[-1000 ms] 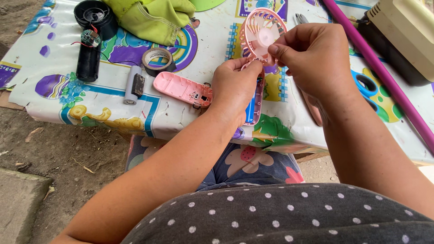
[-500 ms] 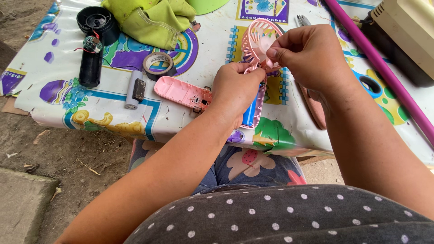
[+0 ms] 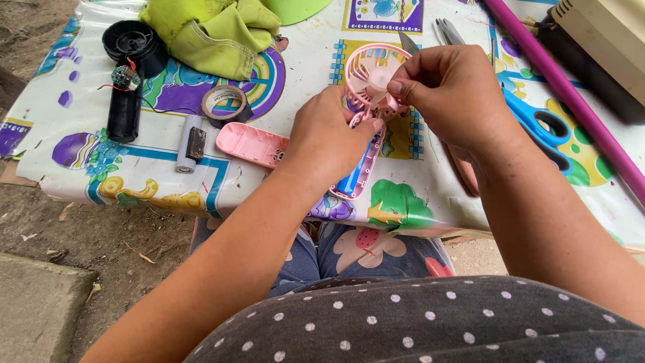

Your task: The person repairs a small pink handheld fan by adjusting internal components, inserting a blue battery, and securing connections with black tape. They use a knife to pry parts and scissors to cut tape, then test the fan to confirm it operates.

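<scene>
At nine o'clock from our hands, near the table's [image 3: 282,195] left edge, a black cylinder [image 3: 125,111] lies with a small circuit board [image 3: 125,77] and thin wires at its upper end, and a round black cap [image 3: 133,42] sits just above it; these look like parts set out of the way. At eleven o'clock a crumpled green cloth [image 3: 215,30] is pushed to the far side. Moving right, a grey battery cell [image 3: 189,142] lies beside a roll of tape [image 3: 224,102], and a pink cover piece [image 3: 252,144] rests flat just left of our left hand, probably taken off so the inside can be reached.

Our left hand [image 3: 329,141] is closed around the neck of a small pink handheld fan [image 3: 373,81], steadying it so the round head tilts up toward us; the opened handle, with a blue part inside, hangs down over the table edge at six o'clock from that hand. Our right hand [image 3: 457,97] comes in from three o'clock, thumb and forefinger pinched together at the fan's hub, the other fingers curled; we cannot tell whether anything small sits between the fingertips.

Behind the right hand, at twelve o'clock, metal plier tips [image 3: 447,30] show. At three o'clock lie blue-handled scissors [image 3: 544,124], and a long magenta rod [image 3: 571,94] runs diagonally past a beige box [image 3: 605,33] at the far right.
</scene>
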